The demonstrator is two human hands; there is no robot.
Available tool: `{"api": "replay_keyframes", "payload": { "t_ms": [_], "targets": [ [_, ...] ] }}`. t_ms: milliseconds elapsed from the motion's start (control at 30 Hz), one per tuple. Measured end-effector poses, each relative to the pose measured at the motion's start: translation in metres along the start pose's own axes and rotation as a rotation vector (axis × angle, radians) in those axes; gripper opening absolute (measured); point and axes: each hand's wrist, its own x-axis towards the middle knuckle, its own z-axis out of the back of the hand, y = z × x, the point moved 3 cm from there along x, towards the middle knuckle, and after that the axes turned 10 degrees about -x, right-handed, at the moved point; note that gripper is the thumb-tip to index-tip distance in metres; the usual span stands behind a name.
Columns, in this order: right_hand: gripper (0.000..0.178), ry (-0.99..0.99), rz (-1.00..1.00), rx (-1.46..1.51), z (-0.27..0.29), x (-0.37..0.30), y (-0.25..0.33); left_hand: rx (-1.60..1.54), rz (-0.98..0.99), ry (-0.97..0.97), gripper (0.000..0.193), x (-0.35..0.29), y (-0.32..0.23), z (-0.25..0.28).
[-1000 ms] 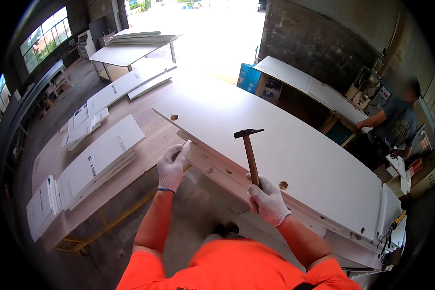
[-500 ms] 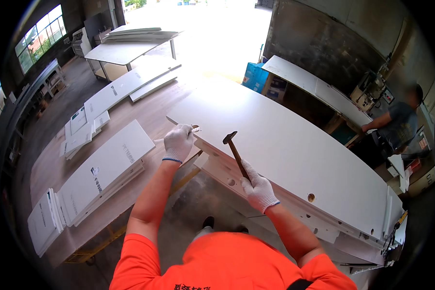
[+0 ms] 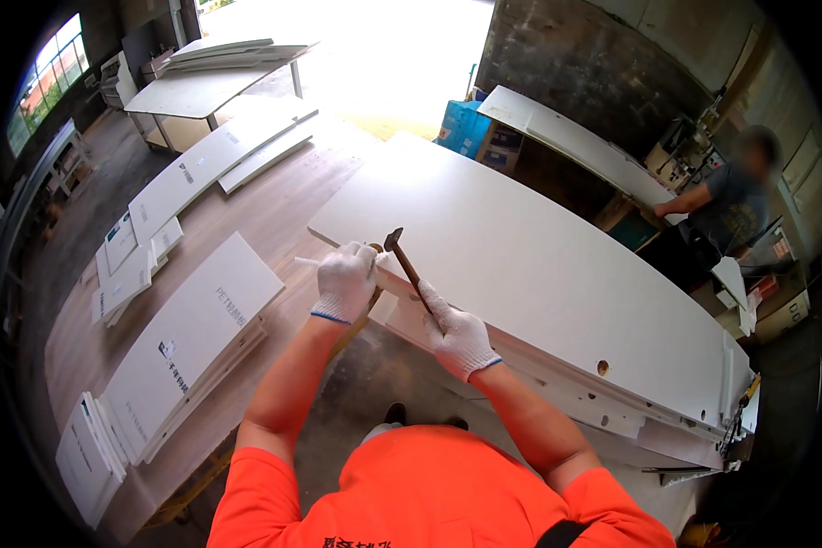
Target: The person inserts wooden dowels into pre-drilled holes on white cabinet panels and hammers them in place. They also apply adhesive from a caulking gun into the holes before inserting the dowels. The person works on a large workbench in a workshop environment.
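In my white-gloved right hand [image 3: 458,340] is a hammer [image 3: 409,267], gripped by its wooden handle, its dark head up and left above the near edge of a large white panel [image 3: 511,247]. My left hand [image 3: 345,281], gloved too, is closed at that panel's left front corner. A small brownish and white piece [image 3: 377,249] shows at its fingertips, close to the hammer head and too small to name. A thin white stick [image 3: 308,262] juts out on the left side of this hand; whether it is held cannot be told.
More white panels lie under the large one, whose near right part has a round hole [image 3: 603,367]. White boards [image 3: 192,342] are stacked on the wooden table [image 3: 274,205] at left. A person [image 3: 726,205] stands at a bench [image 3: 566,137] on the right. A blue package [image 3: 463,128] sits behind.
My right hand has brought the hammer left, close to my left hand. My left hand has shifted slightly right and down against the panel corner. The whole view has shifted a little.
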Motion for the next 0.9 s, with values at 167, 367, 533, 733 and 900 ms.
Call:
{"api": "replay_keyframes", "payload": {
  "t_ms": [167,367,533,733,900],
  "targets": [
    [0.061,-0.05,-0.037,0.085,0.008,0.004,0.009,-0.008,-0.017,-0.015,0.008,0.002,-0.002,0.003],
    [0.062,-0.069,0.042,0.061,0.001,0.001,0.003,-0.007,-0.027,-0.021,0.008,0.002,-0.003,0.004],
    [0.066,-0.047,0.099,-0.112,-0.008,0.004,-0.003,-0.004,-0.013,-0.016,0.008,-0.001,-0.002,0.003],
    [0.069,0.0,0.101,-0.261,-0.012,0.006,-0.006,0.037,0.118,-0.027,0.011,-0.007,0.012,0.008],
    [0.067,-0.122,0.193,-0.163,-0.003,0.005,0.002,0.039,0.124,-0.058,0.013,-0.003,0.022,0.011]
  ]
}}
